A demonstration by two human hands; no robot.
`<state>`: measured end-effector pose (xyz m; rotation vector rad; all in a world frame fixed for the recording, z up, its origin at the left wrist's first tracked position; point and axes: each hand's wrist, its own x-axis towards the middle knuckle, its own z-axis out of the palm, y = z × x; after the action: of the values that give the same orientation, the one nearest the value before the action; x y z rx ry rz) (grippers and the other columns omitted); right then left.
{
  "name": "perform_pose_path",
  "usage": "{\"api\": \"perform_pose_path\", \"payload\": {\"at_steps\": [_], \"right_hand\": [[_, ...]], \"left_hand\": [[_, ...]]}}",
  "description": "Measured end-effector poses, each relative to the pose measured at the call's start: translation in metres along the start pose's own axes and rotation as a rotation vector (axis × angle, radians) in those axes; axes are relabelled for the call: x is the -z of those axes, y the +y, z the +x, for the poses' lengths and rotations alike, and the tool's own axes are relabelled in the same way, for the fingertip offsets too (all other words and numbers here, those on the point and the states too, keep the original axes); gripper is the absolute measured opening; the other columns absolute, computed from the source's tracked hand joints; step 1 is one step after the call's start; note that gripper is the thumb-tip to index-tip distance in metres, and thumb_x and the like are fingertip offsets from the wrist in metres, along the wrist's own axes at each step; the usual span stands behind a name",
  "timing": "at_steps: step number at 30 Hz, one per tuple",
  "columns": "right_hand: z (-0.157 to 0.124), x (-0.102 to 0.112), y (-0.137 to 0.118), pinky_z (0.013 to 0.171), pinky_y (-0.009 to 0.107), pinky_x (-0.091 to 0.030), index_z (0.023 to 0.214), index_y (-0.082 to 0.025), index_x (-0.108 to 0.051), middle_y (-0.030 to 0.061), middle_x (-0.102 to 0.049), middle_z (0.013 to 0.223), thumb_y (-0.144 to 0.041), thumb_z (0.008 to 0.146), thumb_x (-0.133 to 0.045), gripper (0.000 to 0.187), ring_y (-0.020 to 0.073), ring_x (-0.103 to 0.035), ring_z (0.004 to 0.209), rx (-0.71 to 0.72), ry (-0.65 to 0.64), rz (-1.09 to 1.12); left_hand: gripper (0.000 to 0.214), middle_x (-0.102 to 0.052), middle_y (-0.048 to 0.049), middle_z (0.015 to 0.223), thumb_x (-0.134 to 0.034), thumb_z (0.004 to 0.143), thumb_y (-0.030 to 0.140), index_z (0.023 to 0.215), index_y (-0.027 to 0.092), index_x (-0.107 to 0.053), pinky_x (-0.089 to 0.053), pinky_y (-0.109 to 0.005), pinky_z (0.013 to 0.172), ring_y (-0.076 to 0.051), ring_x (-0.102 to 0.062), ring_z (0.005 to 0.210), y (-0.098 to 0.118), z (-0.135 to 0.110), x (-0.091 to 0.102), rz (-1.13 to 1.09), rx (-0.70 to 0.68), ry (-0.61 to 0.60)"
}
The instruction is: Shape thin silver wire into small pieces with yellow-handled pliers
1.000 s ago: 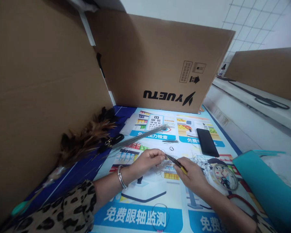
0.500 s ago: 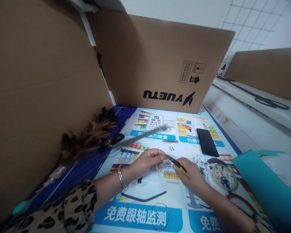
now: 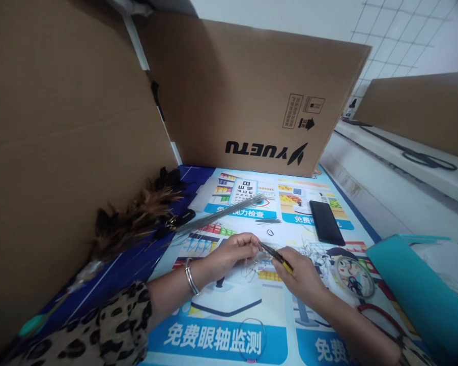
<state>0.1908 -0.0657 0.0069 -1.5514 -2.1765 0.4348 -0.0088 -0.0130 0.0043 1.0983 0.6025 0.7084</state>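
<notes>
My left hand (image 3: 232, 251) is pinched on a thin wire loop piece (image 3: 252, 267) just above the printed poster mat (image 3: 229, 305). My right hand (image 3: 303, 277) is closed around small pliers with a yellow handle (image 3: 277, 254), whose dark tip meets the wire at my left fingertips. A silver bangle (image 3: 191, 279) sits on my left wrist, above a leopard-print sleeve. A bundle of straight thin wires (image 3: 221, 214) lies on the mat beyond my hands, and a small dark ring (image 3: 270, 232) lies near it.
Cardboard walls (image 3: 252, 91) stand at the left and back. A feather duster (image 3: 137, 218) lies at the left. A black phone (image 3: 325, 222) rests on the mat, a teal folder (image 3: 416, 290) at the right, a round wire ring (image 3: 252, 340) near me.
The hands stay almost in place; the wire loops hanging under my left fingers shift slightly as the pliers work at them.
</notes>
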Motion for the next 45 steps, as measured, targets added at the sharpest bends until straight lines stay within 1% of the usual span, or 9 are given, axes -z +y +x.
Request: {"api": "perform_pose_path", "payload": {"at_steps": [5,10,16,21,26,30,36,42,45], "right_hand": [[-0.0009,0.0011,-0.0003,0.068,0.026,-0.041,0.093,-0.021,-0.053,0.0036,-0.058,0.086,-0.035,0.086,-0.038,0.022,0.0166,-0.054,0.08,-0.001,0.002,0.003],[-0.0011,0.0018,-0.0013,0.068,0.027,-0.041,0.094,-0.021,-0.053,0.0034,-0.057,0.087,-0.034,0.086,-0.038,0.021,0.0166,-0.053,0.08,-0.009,-0.005,0.003],[-0.0004,0.0018,-0.0006,0.068,0.026,-0.041,0.093,-0.021,-0.052,0.0033,-0.057,0.088,-0.034,0.086,-0.038,0.021,0.0165,-0.053,0.081,-0.006,-0.011,-0.004],[-0.0009,0.0006,0.001,0.069,0.026,-0.04,0.092,-0.021,-0.052,0.0029,-0.057,0.087,-0.034,0.085,-0.039,0.02,0.0161,-0.053,0.08,-0.001,0.006,-0.008],[-0.0002,0.0,0.0004,0.067,0.025,-0.04,0.093,-0.021,-0.052,0.0027,-0.057,0.088,-0.035,0.086,-0.038,0.021,0.0158,-0.053,0.08,-0.006,0.0,0.013],[-0.0003,0.0004,-0.0004,0.067,0.025,-0.039,0.091,-0.021,-0.052,0.003,-0.057,0.087,-0.035,0.086,-0.038,0.02,0.0161,-0.053,0.08,-0.003,-0.002,0.025],[-0.0005,-0.0007,-0.0009,0.067,0.025,-0.039,0.09,-0.021,-0.051,0.0031,-0.056,0.086,-0.034,0.086,-0.037,0.019,0.016,-0.052,0.08,0.001,-0.006,0.03],[-0.0001,0.0017,0.0008,0.067,0.025,-0.039,0.09,-0.021,-0.05,0.0027,-0.055,0.086,-0.034,0.086,-0.037,0.019,0.0154,-0.052,0.078,-0.007,-0.018,-0.036],[0.0003,0.0066,0.0024,0.069,0.025,-0.039,0.093,-0.021,-0.051,0.0032,-0.054,0.087,-0.035,0.085,-0.039,0.02,0.0159,-0.051,0.081,0.007,-0.013,-0.102]], "left_hand": [[0.021,-0.044,0.0031,0.055,-0.061,0.072,0.032,0.075,0.011,-0.057,-0.025,-0.02,0.047,-0.005,-0.035,0.048,0.002,0.0,-0.0006,0.074,0.008,0.044],[0.022,-0.04,0.0044,0.052,-0.061,0.072,0.033,0.072,0.011,-0.057,-0.02,-0.02,0.045,-0.005,-0.031,0.046,0.0037,0.0002,-0.0016,0.117,0.002,0.057],[0.023,-0.043,0.0039,0.054,-0.062,0.072,0.032,0.07,0.01,-0.056,-0.024,-0.019,0.046,-0.005,-0.034,0.047,0.0065,-0.0005,-0.0029,0.102,-0.012,0.059],[0.022,-0.044,0.0037,0.053,-0.062,0.072,0.031,0.07,0.01,-0.057,-0.025,-0.019,0.046,-0.005,-0.035,0.047,0.0076,-0.0005,-0.0034,0.116,-0.016,0.071],[0.023,-0.044,0.0035,0.051,-0.06,0.074,0.032,0.071,0.01,-0.058,-0.023,-0.019,0.045,-0.005,-0.034,0.046,0.0052,-0.0004,-0.0029,0.092,-0.013,0.055],[0.022,-0.045,0.0033,0.053,-0.06,0.073,0.032,0.072,0.011,-0.057,-0.023,-0.019,0.045,-0.005,-0.035,0.047,0.0044,-0.0011,-0.0033,0.08,-0.001,0.06],[0.021,-0.042,0.0038,0.053,-0.059,0.074,0.031,0.071,0.011,-0.055,-0.021,-0.019,0.046,-0.005,-0.033,0.047,0.0035,0.0005,-0.0027,0.097,-0.003,0.065],[0.02,-0.041,0.0046,0.053,-0.059,0.074,0.031,0.074,0.011,-0.057,-0.021,-0.019,0.046,-0.004,-0.03,0.047,0.0034,0.0009,-0.0004,0.146,-0.028,0.09],[0.02,-0.043,0.004,0.055,-0.058,0.075,0.03,0.074,0.01,-0.059,-0.024,-0.018,0.047,-0.004,-0.031,0.048,0.0047,0.0014,0.0007,0.209,-0.062,0.126]]}}
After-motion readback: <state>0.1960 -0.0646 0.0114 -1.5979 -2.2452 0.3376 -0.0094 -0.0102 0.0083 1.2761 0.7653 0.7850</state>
